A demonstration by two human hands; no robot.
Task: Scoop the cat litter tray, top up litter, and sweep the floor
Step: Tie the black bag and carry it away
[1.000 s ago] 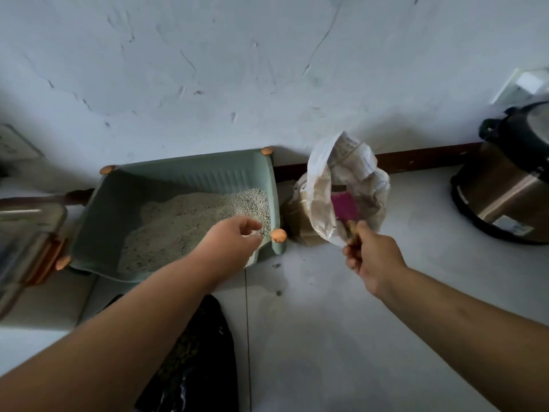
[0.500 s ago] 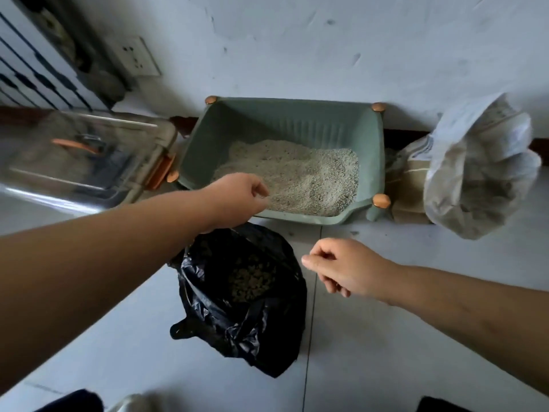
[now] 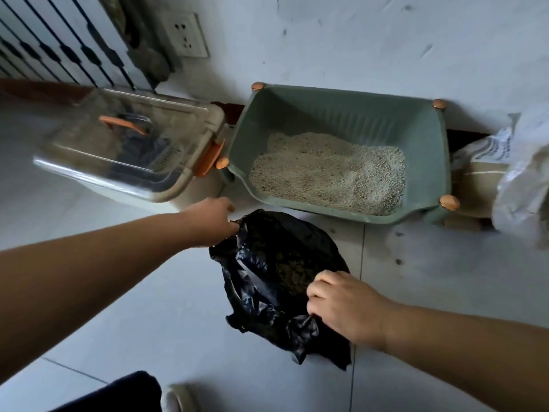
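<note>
A green litter tray (image 3: 332, 114) with orange corner knobs stands against the wall, holding pale grey litter (image 3: 329, 172). In front of it on the floor lies an open black rubbish bag (image 3: 267, 278) with clumped litter inside. My left hand (image 3: 208, 221) pinches the bag's far left rim. My right hand (image 3: 344, 304) grips the bag's near right edge. A white litter sack (image 3: 523, 173) leans at the right of the tray.
A clear-lidded storage box (image 3: 124, 144) with orange latches sits left of the tray. A wall socket (image 3: 187, 34) and a barred grille (image 3: 59, 40) are behind it. A few litter grains dot the tiled floor (image 3: 416, 278). My shoe tip (image 3: 181, 399) shows at the bottom.
Both hands have dropped onto the black bag: the left from the tray's front edge to the bag's rim, the right from mid-air to its near edge. The view has shifted left.
</note>
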